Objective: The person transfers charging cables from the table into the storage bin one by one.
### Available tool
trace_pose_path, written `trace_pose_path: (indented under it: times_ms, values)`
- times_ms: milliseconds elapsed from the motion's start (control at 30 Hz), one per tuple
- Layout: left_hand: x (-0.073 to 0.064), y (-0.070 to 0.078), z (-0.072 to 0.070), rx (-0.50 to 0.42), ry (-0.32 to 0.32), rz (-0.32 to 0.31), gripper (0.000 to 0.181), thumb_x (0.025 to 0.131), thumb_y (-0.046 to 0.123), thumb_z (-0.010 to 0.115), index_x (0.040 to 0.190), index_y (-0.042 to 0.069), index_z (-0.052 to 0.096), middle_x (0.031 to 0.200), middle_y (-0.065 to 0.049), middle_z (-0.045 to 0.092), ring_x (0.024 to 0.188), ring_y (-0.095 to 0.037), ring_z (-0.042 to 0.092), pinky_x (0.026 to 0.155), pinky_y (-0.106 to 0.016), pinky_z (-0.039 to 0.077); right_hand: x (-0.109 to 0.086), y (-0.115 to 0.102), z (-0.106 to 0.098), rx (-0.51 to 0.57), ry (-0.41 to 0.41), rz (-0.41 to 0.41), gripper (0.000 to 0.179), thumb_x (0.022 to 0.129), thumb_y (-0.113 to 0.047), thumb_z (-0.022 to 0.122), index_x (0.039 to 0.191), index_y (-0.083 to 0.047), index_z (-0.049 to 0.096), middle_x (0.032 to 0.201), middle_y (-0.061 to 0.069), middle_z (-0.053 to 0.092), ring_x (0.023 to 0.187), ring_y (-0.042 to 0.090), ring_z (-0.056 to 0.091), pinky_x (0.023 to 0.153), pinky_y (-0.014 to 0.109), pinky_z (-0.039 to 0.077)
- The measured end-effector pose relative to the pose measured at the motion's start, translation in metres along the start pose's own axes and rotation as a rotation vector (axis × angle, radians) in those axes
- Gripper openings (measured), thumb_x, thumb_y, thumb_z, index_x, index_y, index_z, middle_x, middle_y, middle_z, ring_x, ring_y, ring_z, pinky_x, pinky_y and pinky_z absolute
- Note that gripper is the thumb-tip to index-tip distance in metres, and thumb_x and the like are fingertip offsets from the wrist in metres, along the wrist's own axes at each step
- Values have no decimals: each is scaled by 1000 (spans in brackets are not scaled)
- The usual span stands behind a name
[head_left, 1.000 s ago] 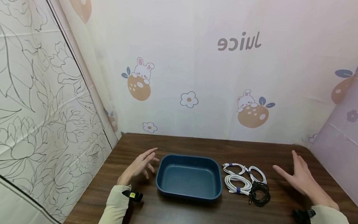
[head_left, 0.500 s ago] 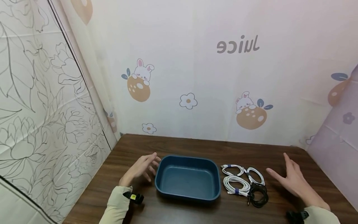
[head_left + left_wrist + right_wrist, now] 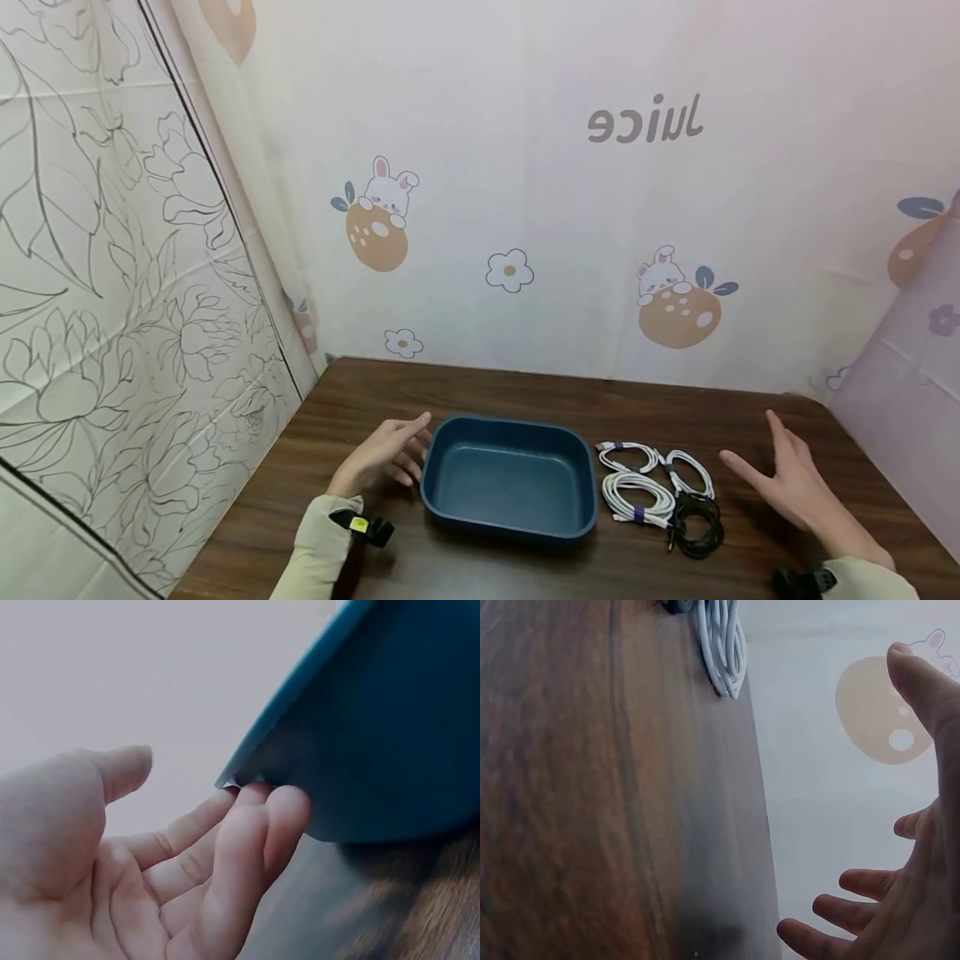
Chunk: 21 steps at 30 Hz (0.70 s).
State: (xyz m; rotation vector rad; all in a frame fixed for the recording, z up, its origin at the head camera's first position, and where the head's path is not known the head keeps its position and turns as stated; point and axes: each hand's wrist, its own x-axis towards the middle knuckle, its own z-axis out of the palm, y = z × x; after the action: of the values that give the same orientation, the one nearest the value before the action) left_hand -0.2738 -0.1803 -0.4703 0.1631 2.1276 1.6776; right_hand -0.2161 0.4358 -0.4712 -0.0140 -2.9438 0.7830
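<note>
A dark blue rectangular tray [image 3: 510,483] sits on the wooden table. At its left side is my left hand [image 3: 386,454]. In the left wrist view, the fingertips [image 3: 289,806] meet the outer wall of the tray [image 3: 397,750] just under the rim, while the thumb stays apart. Right of the tray lie three coiled white cables [image 3: 637,497], some with dark blue ties, and a coiled black cable [image 3: 697,527]. My right hand [image 3: 795,483] hovers to the right of them, thumb and fingers spread, holding nothing.
The brown table [image 3: 480,379] backs onto a white printed curtain [image 3: 510,192]. Another curtain with line-drawn flowers [image 3: 135,292] hangs along the left. Dark devices are strapped to both wrists, including the left wrist camera [image 3: 367,527].
My left hand has moved right until its fingers meet the tray's side. My right hand has drifted slightly left, closer to the cables. Tray and cables stay in place.
</note>
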Motion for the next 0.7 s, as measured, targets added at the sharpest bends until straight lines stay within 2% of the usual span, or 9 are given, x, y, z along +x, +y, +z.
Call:
trace_pose_path:
  times_ms: [200,467,700]
  values:
    - [2,-1,3,-87,-28,-61,78,98,74,43,117,0,62,80,-5,69,58,-15,70,52,-30,59,1,-4,-2,35,10,-2,104,104,-54,50,159,-4,-22,157,49,-11,141,72,0,93,87,23]
    - [6,-5,7,-129,-44,-107,69,98,68,53,116,2,60,75,-3,65,52,-12,66,49,-28,57,0,-9,0,31,62,-38,104,103,-50,54,161,-3,-18,159,46,-10,144,70,-1,94,87,21]
    - [6,-5,11,-115,-42,-105,64,100,58,58,126,0,61,75,-4,64,50,-10,64,48,-24,55,0,-9,0,17,52,-25,105,103,-52,54,160,-4,-19,158,47,-11,144,69,-1,94,88,22]
